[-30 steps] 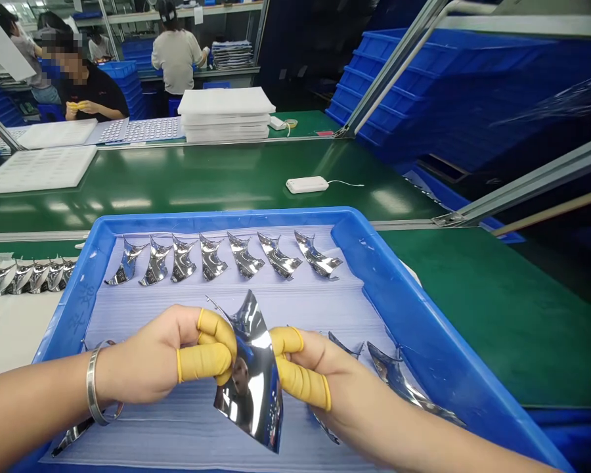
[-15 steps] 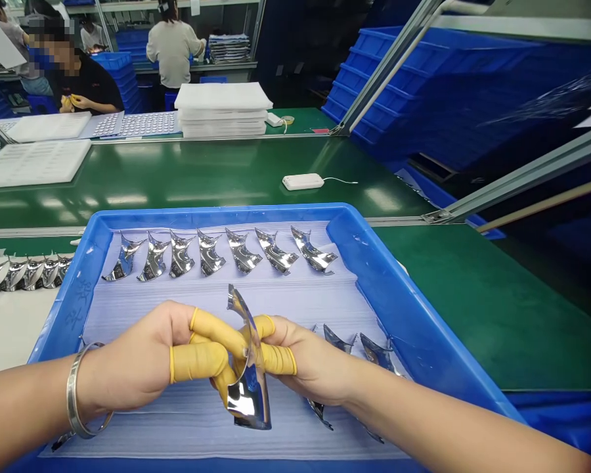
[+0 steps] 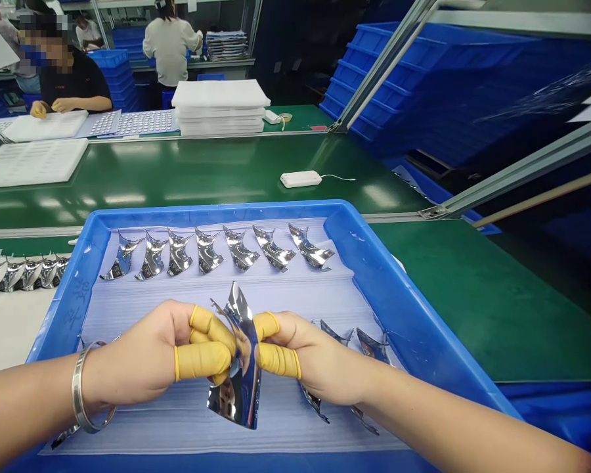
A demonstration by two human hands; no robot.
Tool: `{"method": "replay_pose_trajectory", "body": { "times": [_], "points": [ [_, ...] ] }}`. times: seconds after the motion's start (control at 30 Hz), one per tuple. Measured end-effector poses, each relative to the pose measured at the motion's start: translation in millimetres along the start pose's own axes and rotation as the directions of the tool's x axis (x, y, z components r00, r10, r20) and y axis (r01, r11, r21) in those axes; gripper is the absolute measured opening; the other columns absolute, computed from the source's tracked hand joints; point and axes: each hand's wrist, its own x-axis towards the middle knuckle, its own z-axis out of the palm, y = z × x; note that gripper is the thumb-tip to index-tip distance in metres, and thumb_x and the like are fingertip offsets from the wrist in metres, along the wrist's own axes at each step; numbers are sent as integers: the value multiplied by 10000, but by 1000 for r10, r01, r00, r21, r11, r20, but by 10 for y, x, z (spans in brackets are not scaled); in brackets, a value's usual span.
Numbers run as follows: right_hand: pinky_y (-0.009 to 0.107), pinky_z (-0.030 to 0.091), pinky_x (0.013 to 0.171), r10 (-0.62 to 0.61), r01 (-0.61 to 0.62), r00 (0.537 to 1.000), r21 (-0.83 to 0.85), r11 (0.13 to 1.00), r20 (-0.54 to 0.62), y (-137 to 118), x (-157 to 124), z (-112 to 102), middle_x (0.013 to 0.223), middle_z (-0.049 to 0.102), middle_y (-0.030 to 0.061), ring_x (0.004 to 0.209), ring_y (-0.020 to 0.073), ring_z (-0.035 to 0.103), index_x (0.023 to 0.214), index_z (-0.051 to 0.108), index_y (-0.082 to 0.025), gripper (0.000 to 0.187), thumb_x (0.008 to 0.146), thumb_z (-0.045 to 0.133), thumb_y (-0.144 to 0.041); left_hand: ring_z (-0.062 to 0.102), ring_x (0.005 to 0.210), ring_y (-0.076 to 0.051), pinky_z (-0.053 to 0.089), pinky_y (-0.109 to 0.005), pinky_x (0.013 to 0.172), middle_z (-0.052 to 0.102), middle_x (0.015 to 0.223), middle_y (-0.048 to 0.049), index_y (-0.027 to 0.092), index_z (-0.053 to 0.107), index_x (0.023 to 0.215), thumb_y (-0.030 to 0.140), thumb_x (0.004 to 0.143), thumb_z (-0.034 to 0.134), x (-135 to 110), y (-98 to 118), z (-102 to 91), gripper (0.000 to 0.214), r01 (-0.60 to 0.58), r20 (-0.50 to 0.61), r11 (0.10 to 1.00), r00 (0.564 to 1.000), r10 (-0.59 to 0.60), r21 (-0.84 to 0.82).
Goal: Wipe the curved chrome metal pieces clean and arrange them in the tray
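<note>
A curved, mirror-bright chrome trim piece (image 3: 249, 387) is held upright between my two hands, above the blue tray (image 3: 433, 348). My left hand (image 3: 142, 355), with yellow finger cots and a silver bangle at the wrist, pinches its left edge. On the right edge, the thumb and forefinger of my right hand (image 3: 305, 358) close on it, also in yellow cots. Several like chrome pieces (image 3: 207, 251) lie in a row along the tray's far side on pale lining sheets (image 3: 217, 289). More pieces (image 3: 372, 345) lie partly hidden behind my right hand and forearm.
More chrome pieces (image 3: 12, 274) stand in a row left of the tray. Beyond it, a green bench (image 3: 201, 171) bears a white box with a cable (image 3: 300, 179) and a white foam stack (image 3: 221, 108). Blue crates (image 3: 374, 72) rise at right. A co-worker (image 3: 73, 79) sits far left.
The chrome piece has turned between my hands, so more of its broad shiny face shows. My hands stay near the same place. The co-worker's hands have moved apart and down.
</note>
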Motion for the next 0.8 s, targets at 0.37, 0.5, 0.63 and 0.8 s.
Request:
{"method": "replay_pose_trajectory", "body": {
  "times": [0.37, 0.5, 0.63, 0.8],
  "points": [
    [247, 431, 643, 32, -36, 996, -58, 998, -81, -119, -122, 85, 647, 539, 8, 626, 106, 517, 754, 556, -107, 255, 798, 640, -343, 532, 604, -142, 448, -320, 657, 577, 638, -40, 101, 599, 684, 298, 736, 641, 46, -21, -12, 207, 20, 25, 999, 999, -22, 48],
    [260, 427, 686, 71, -88, 991, -147, 985, -112, -233, -153, 117, 719, 556, 27, 686, 118, 518, 799, 576, -106, 287, 813, 603, -391, 541, 585, -136, 444, -271, 608, 570, 569, -28, 99, 605, 721, 273, 783, 595, 36, -16, -3, 185, -60, -6, 998, 998, 60, 5],
    [286, 440, 730, 118, -130, 991, -330, 935, -58, -382, -201, 147, 788, 585, 63, 746, 144, 536, 827, 596, -97, 297, 859, 531, -385, 529, 598, -119, 439, -229, 588, 584, 613, -44, 95, 595, 675, 202, 803, 557, 60, 1, -39, 171, -164, -33, 985, 986, 162, -62],
    [309, 453, 776, 86, -85, 996, -350, 933, -12, -442, -292, 220, 844, 601, 97, 809, 158, 561, 864, 585, -100, 244, 887, 502, -328, 516, 554, -104, 421, -216, 558, 604, 653, -55, 92, 586, 703, 184, 801, 543, 128, -31, -63, 141, -110, -108, 982, 990, 94, -153]
  ]
}}
